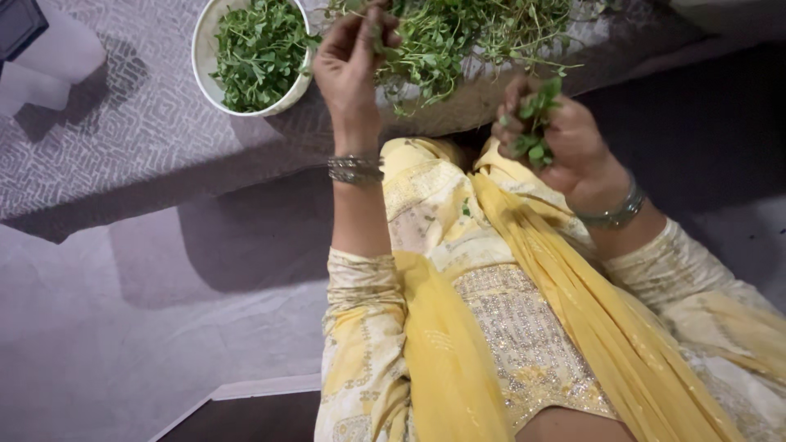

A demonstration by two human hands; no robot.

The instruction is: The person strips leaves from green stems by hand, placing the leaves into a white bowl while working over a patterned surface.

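Grey patterned cloth (123,139) is covering the surface in front of the person, and a white round bowl (202,74) full of picked green leaves (258,49) is standing on it at the upper left. Beside the bowl, a loose heap of leafy stems (475,33) is lying on the cloth. The left hand (348,65) is reaching into this heap, with its fingers pinching some stems. The right hand (565,139) is closing around a small bunch of leaves (536,123) just above the yellow dress (491,327). To do this plucking well, I think it is better to hold the stem firmly and pull only the tender leaves. A dark flat object (18,24) is showing at the top left corner; no package or label is visible anywhere.
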